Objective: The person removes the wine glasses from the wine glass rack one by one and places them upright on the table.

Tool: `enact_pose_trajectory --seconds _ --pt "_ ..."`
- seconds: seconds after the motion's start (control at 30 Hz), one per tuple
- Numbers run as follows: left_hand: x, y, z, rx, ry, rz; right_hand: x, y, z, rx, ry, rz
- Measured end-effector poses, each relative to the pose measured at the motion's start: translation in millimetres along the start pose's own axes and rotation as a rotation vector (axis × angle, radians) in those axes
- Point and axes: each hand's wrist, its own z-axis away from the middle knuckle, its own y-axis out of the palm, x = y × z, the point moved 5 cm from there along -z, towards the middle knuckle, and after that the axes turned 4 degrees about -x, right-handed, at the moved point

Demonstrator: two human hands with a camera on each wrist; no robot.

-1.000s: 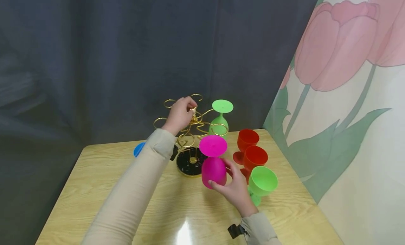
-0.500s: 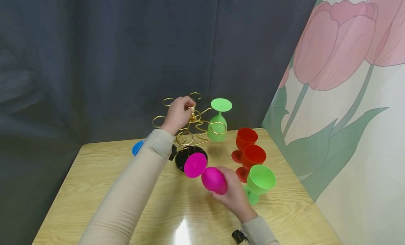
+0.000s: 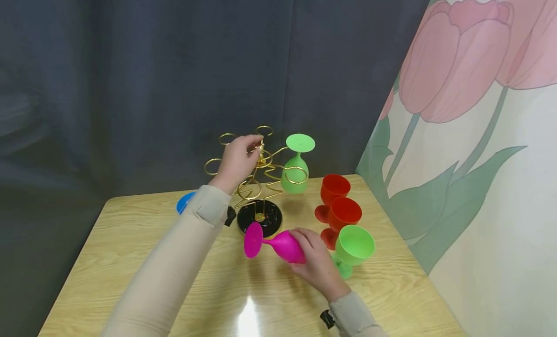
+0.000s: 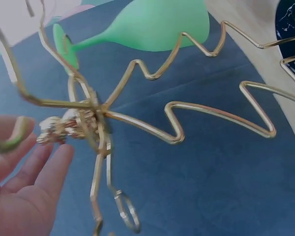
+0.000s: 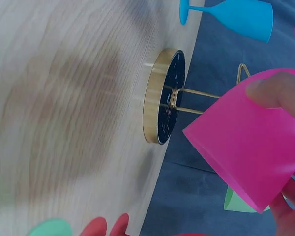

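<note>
My right hand (image 3: 319,264) grips the bowl of a magenta plastic goblet (image 3: 287,246), tilted on its side with its foot pointing left, in front of the rack. Its bowl (image 5: 255,137) fills much of the right wrist view, fingers wrapped around it. At the top of a gold wire goblet rack (image 4: 137,125), my left hand (image 3: 238,158) pinches the finial (image 4: 59,129). The rack stands upright on a round black base (image 3: 273,216). A light green goblet (image 3: 295,182) hangs upside down at the rack's back right, its foot (image 4: 64,46) above a wire ring.
Two red goblets (image 3: 335,188) and another green goblet (image 3: 356,245) stand upright along the right of the wooden table (image 3: 130,240). A blue goblet (image 5: 241,18) stands left of the rack, partly behind my left arm. A dark curtain (image 3: 174,85) hangs behind.
My right hand has tipped the magenta goblet from upside down to lying sideways, its foot swinging left and down away from the rack. My left hand stays at the rack's top.
</note>
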Motion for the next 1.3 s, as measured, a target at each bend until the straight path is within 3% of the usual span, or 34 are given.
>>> enact_pose_trajectory --seconds 0.23,0.43,0.6,0.73,0.93,1.07,1.3 --pt "-14.9 -13.8 34.3 -0.004 0.101 -0.026 -5.0 -2.1 -2.5 0.024 -0.087 0.068" --pt "-40.2 -31.8 80.5 -0.063 0.303 0.015 -4.5 -3.7 -3.1 0.040 -0.106 0.085" --pt "-61.0 -32.4 116.8 0.000 0.452 0.023 -5.5 -3.1 -4.0 0.048 -0.126 0.106" --pt "-62.7 -16.1 135.1 0.114 0.478 -0.045 -6.2 -2.5 -5.2 0.038 -0.163 0.128" --pt "-44.1 20.3 146.8 0.288 0.392 -0.239 -4.8 0.7 -4.7 0.072 -0.187 0.202" --pt "-31.6 42.1 152.7 0.313 0.394 -0.409 -2.4 1.1 -3.5 0.093 -0.188 0.234" --pt "-20.0 74.8 165.1 0.335 0.430 -0.593 2.5 0.4 -3.5 0.088 -0.208 0.266"
